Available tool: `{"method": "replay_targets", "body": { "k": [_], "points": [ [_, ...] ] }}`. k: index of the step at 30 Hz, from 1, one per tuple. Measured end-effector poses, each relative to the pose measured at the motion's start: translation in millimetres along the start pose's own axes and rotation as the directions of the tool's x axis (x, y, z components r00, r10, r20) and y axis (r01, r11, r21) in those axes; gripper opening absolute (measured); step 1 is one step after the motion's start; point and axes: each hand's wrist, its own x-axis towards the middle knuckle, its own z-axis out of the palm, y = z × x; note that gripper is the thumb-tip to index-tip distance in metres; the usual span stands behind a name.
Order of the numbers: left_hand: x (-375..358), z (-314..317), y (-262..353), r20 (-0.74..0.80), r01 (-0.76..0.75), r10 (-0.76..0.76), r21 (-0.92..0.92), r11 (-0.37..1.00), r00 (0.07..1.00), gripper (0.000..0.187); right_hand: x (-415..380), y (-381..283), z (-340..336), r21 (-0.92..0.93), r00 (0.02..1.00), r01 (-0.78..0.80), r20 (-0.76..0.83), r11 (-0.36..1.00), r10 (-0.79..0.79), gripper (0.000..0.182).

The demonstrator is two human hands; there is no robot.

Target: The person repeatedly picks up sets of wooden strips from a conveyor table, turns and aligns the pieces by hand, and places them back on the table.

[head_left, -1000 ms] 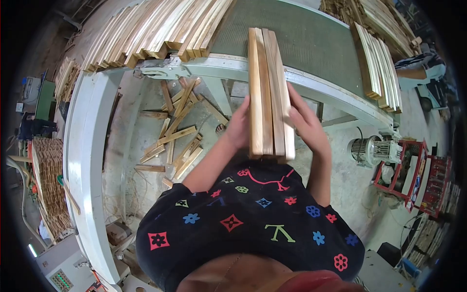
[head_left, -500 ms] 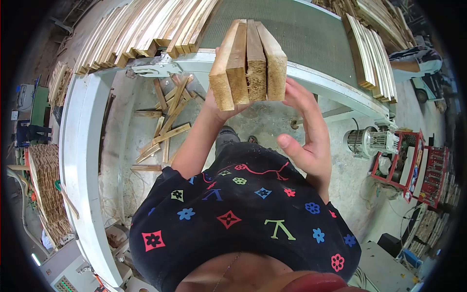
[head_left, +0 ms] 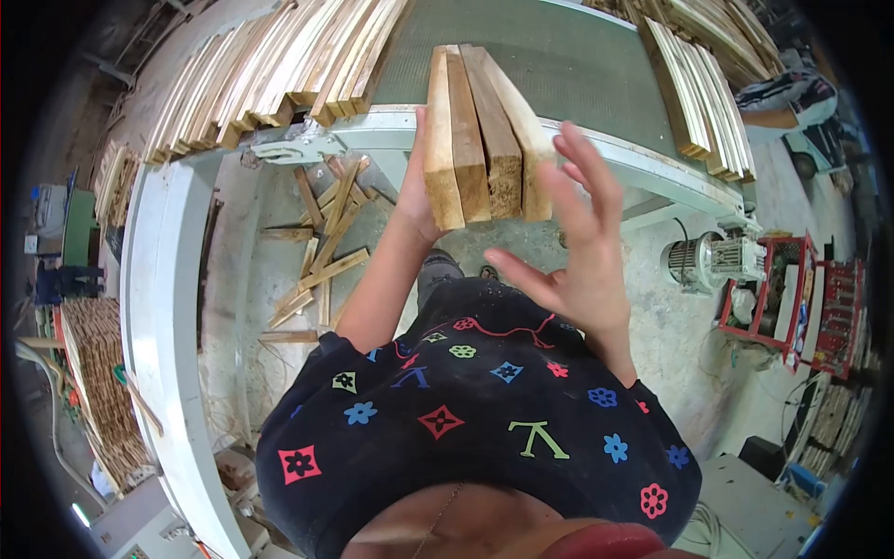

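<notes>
Several wooden strips point(head_left: 473, 149) stand side by side in front of me, their cut ends toward me and a narrow gap between the middle ones. My left hand point(head_left: 416, 191) holds the bundle from its left side and below, its fingers partly hidden behind the wood. At the right side of the bundle is my right hand point(head_left: 587, 238), slightly blurred, with fingers and thumb spread. Its fingertips are close to the rightmost strip; whether they touch it I cannot tell.
A green conveyor belt point(head_left: 540, 70) in a white frame point(head_left: 172, 335) lies ahead, with rows of strips point(head_left: 279, 70) left and more strips point(head_left: 698, 102) right. Offcuts point(head_left: 326, 252) litter the floor. A motor point(head_left: 703, 261) and red rack point(head_left: 792, 298) stand right. A person's arm point(head_left: 771, 118) shows far right.
The bundle has shifted slightly right and down, and its strips lean differently. My right hand has opened wider, its fingers rising and its thumb moving left. The whole view has shifted slightly.
</notes>
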Motion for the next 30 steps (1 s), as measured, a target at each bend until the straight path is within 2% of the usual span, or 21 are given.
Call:
{"method": "replay_targets", "body": {
  "k": [2,3,4,7,9,10,11,14,17,20,24,27,30],
  "points": [
    [-4.6,4.4,-1.7,-0.005,0.033,-0.034,-0.083,0.996,0.999,0.084,-0.9,1.6,-0.6,-0.109,0.998,0.042,0.054,0.993,-0.036,0.086],
    [-6.8,0.7,-1.5,0.123,0.045,-0.019,-0.215,0.976,0.992,0.085,-0.6,1.0,0.3,-0.149,0.997,0.041,0.071,0.988,-0.031,0.085],
    [-6.7,0.4,-4.2,0.117,0.054,-0.033,-0.182,0.982,0.993,0.086,-0.5,1.1,0.6,-0.185,0.995,0.043,0.091,0.982,-0.026,0.083],
    [-8.2,-6.2,-12.4,0.069,0.086,-0.078,-0.126,0.988,0.995,0.088,-7.4,9.3,-1.2,-0.305,0.993,0.080,0.110,0.949,-0.048,0.062],
    [-12.9,-1.3,-18.6,0.059,0.086,-0.080,-0.116,0.990,0.995,0.100,-8.0,7.4,-1.5,-0.341,0.991,0.087,0.127,0.936,-0.046,0.054],
    [-15.9,5.2,-20.9,0.054,0.085,-0.079,-0.111,0.990,0.995,0.107,-9.4,6.2,-1.4,-0.332,0.990,0.088,0.137,0.939,-0.044,0.051],
    [-20.2,12.2,-21.9,0.094,0.089,-0.077,-0.133,0.987,0.993,0.106,-10.7,5.0,-1.3,-0.324,0.988,0.088,0.147,0.942,-0.042,0.049],
    [-27.6,20.0,-27.5,0.081,0.076,-0.065,-0.139,0.987,0.995,0.095,-24.4,7.5,-1.8,-0.262,0.982,0.101,0.182,0.960,-0.053,0.046],
    [-33.9,-17.2,-44.6,-0.002,0.103,-0.104,-0.083,0.991,0.995,0.102,-38.4,12.1,-2.6,-0.242,0.982,0.101,0.177,0.965,-0.058,0.045],
    [-44.4,-44.4,-68.3,-0.080,0.145,-0.175,-0.292,0.945,0.981,0.107,-62.7,17.7,1.0,-0.217,0.990,0.042,0.139,0.975,-0.012,0.047],
    [-51.4,-64.9,-86.4,0.020,0.128,-0.131,-0.379,0.917,0.991,0.105,-100.8,21.6,11.4,-0.175,0.992,-0.046,0.104,0.983,0.065,0.052],
    [-47.9,-71.4,-91.5,0.065,0.109,-0.093,-0.335,0.936,0.994,0.101,-126.7,23.8,26.7,-0.123,0.988,-0.104,0.097,0.987,0.116,0.051],
    [-48.7,-72.4,-91.3,-0.095,0.141,-0.188,-0.370,0.918,0.978,0.097,-132.1,22.2,29.7,-0.082,0.976,-0.136,0.162,0.987,0.148,0.047]
  ]
}}
